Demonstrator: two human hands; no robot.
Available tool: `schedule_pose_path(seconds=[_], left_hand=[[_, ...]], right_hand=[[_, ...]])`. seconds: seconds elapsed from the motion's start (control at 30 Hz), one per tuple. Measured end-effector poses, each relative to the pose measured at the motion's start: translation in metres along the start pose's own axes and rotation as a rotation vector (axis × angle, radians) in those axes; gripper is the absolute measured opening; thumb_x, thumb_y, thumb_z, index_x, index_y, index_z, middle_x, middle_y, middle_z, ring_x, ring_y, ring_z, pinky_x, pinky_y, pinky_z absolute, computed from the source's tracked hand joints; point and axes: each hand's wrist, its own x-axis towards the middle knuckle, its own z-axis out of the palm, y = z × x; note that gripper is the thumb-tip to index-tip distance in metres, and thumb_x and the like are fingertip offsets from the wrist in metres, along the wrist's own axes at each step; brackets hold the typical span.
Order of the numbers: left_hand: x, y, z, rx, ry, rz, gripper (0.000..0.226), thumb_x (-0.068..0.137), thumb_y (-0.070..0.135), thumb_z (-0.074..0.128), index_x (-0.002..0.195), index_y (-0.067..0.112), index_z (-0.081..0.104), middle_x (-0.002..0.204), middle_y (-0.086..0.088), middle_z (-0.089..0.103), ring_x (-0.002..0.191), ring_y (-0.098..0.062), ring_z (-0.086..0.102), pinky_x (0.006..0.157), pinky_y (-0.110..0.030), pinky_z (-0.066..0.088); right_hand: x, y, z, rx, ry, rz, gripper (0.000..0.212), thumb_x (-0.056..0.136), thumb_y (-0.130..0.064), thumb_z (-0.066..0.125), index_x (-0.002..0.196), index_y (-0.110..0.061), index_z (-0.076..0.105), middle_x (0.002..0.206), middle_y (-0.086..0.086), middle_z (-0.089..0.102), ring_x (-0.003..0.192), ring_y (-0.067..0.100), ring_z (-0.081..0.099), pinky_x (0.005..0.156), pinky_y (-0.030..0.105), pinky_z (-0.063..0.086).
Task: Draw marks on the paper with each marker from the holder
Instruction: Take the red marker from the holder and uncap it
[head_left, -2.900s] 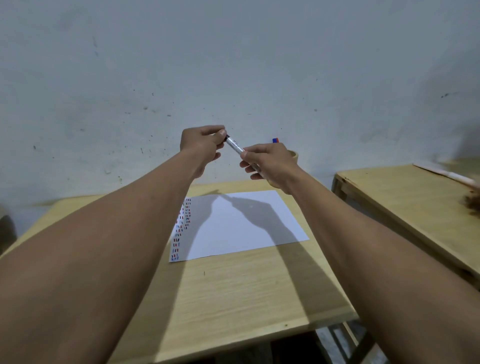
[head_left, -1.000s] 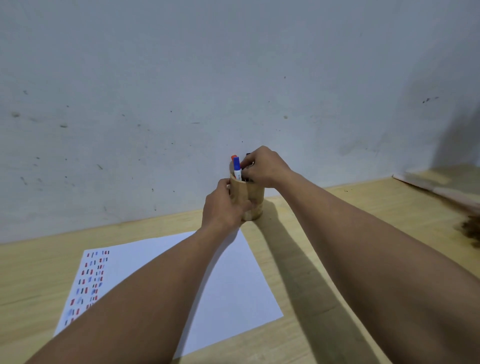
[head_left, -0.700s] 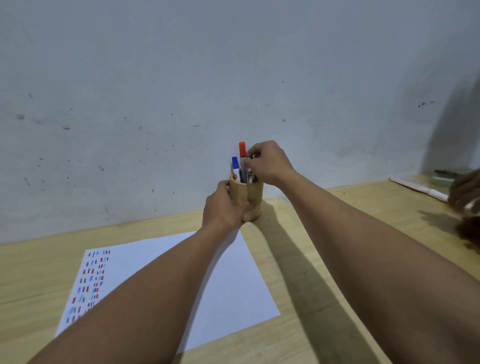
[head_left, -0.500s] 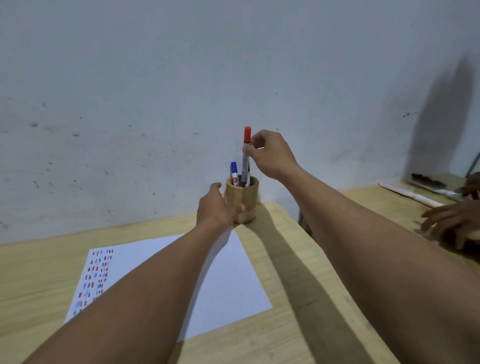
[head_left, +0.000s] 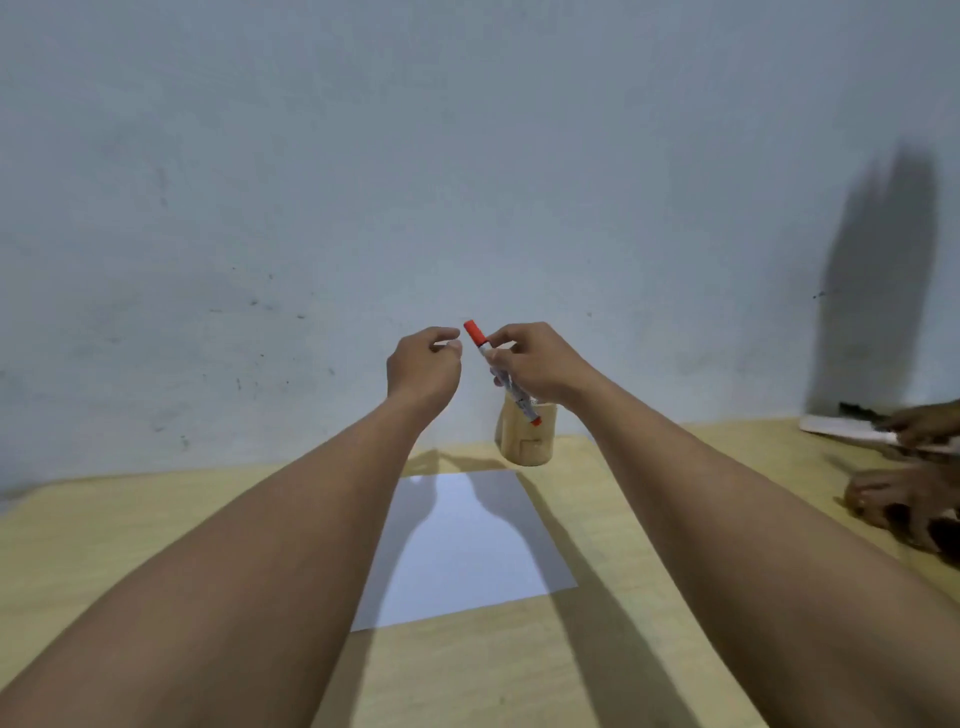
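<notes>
My right hand (head_left: 535, 364) grips a red-capped marker (head_left: 483, 345) by its barrel, tilted with the cap up and to the left, in the air above the table. My left hand (head_left: 423, 366) hovers just left of the cap, fingers curled close to it but holding nothing. Behind and below the marker stands the round wooden holder (head_left: 527, 441). The white paper (head_left: 467, 545) lies flat in front of the holder, between my forearms; my left arm hides its left side and the marks there.
The wooden table (head_left: 519, 670) runs up to a grey wall. At the right edge another person's hands (head_left: 904, 499) rest on the neighbouring table beside a white flat object (head_left: 841, 428).
My right hand has lifted the red marker fully out of the holder. My left hand has left the holder and risen beside the cap. The view has shifted left.
</notes>
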Motion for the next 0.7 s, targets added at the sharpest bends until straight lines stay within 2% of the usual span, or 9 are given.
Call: schedule_pose_path(seconds=[0.1, 0.17, 0.3, 0.4, 0.47, 0.5, 0.53, 0.63, 0.7], left_hand=[[-0.002, 0.012, -0.022, -0.087, -0.004, -0.007, 0.021, 0.09, 0.022, 0.059, 0.1, 0.028, 0.077, 0.097, 0.002, 0.075, 0.092, -0.019, 0.071, 0.09, -0.042, 0.058], [-0.002, 0.015, -0.037, -0.092, -0.013, -0.003, 0.019, 0.09, 0.016, 0.062, 0.092, 0.027, 0.077, 0.091, -0.001, 0.075, 0.085, -0.019, 0.072, 0.086, -0.04, 0.06], [-0.002, 0.013, -0.065, -0.142, 0.023, -0.072, 0.015, 0.091, 0.011, 0.063, 0.087, 0.02, 0.074, 0.097, -0.009, 0.074, 0.086, -0.021, 0.07, 0.079, -0.037, 0.062], [-0.002, 0.014, -0.082, -0.284, 0.046, -0.151, 0.015, 0.095, 0.006, 0.059, 0.089, 0.013, 0.071, 0.096, -0.013, 0.069, 0.079, -0.019, 0.066, 0.077, -0.034, 0.061], [-0.003, 0.016, -0.09, -0.371, 0.051, -0.184, 0.014, 0.098, 0.005, 0.057, 0.092, 0.011, 0.068, 0.091, -0.011, 0.066, 0.076, -0.017, 0.064, 0.075, -0.033, 0.061], [-0.004, 0.017, -0.093, -0.393, 0.048, -0.191, 0.014, 0.098, 0.005, 0.056, 0.094, 0.01, 0.068, 0.09, -0.01, 0.065, 0.076, -0.017, 0.064, 0.074, -0.032, 0.061], [-0.005, 0.018, -0.095, -0.403, 0.041, -0.193, 0.013, 0.098, 0.005, 0.056, 0.096, 0.009, 0.069, 0.09, -0.01, 0.065, 0.077, -0.017, 0.064, 0.073, -0.032, 0.061], [-0.008, 0.018, -0.1, -0.409, 0.004, -0.182, 0.011, 0.098, 0.007, 0.06, 0.098, 0.007, 0.071, 0.094, -0.011, 0.065, 0.082, -0.018, 0.065, 0.074, -0.032, 0.061], [-0.011, 0.016, -0.103, -0.406, -0.029, -0.167, 0.009, 0.097, 0.008, 0.062, 0.098, 0.007, 0.071, 0.095, -0.011, 0.066, 0.084, -0.018, 0.066, 0.075, -0.032, 0.062]], right_hand=[[-0.011, -0.016, 0.007, 0.057, -0.07, -0.024, 0.026, 0.101, -0.027, 0.061, 0.113, -0.007, 0.072, 0.097, 0.016, 0.075, 0.08, 0.019, 0.074, 0.076, 0.034, 0.058], [-0.018, -0.026, 0.01, 0.145, -0.089, -0.026, 0.027, 0.099, -0.025, 0.065, 0.111, -0.001, 0.069, 0.101, 0.022, 0.075, 0.079, 0.022, 0.074, 0.072, 0.034, 0.056], [-0.028, -0.041, 0.012, 0.368, -0.227, 0.106, 0.031, 0.094, -0.04, 0.068, 0.108, -0.014, 0.059, 0.092, 0.013, 0.076, 0.081, 0.019, 0.07, 0.074, 0.035, 0.049], [-0.036, -0.045, 0.013, 0.792, -0.347, 0.223, 0.052, 0.085, -0.066, 0.065, 0.105, -0.018, 0.066, 0.093, 0.01, 0.07, 0.079, 0.02, 0.065, 0.073, 0.035, 0.049], [-0.039, -0.047, 0.02, 1.133, -0.306, 0.232, 0.069, 0.076, -0.074, 0.066, 0.106, -0.013, 0.072, 0.09, 0.01, 0.07, 0.079, 0.021, 0.065, 0.072, 0.035, 0.049], [-0.04, -0.048, 0.026, 1.241, -0.263, 0.231, 0.07, 0.075, -0.073, 0.069, 0.108, -0.012, 0.073, 0.088, 0.009, 0.069, 0.079, 0.02, 0.065, 0.071, 0.035, 0.049], [-0.04, -0.05, 0.033, 1.294, -0.211, 0.227, 0.063, 0.076, -0.067, 0.073, 0.107, -0.012, 0.074, 0.085, 0.006, 0.068, 0.077, 0.017, 0.064, 0.069, 0.034, 0.05], [-0.037, -0.056, 0.06, 1.275, -0.035, 0.223, 0.019, 0.086, -0.035, 0.079, 0.093, -0.019, 0.071, 0.078, -0.001, 0.061, 0.067, 0.01, 0.061, 0.063, 0.027, 0.049], [-0.035, -0.059, 0.074, 1.246, 0.022, 0.226, 0.006, 0.091, -0.023, 0.075, 0.093, -0.019, 0.071, 0.077, -0.003, 0.063, 0.065, 0.008, 0.06, 0.062, 0.025, 0.05]])
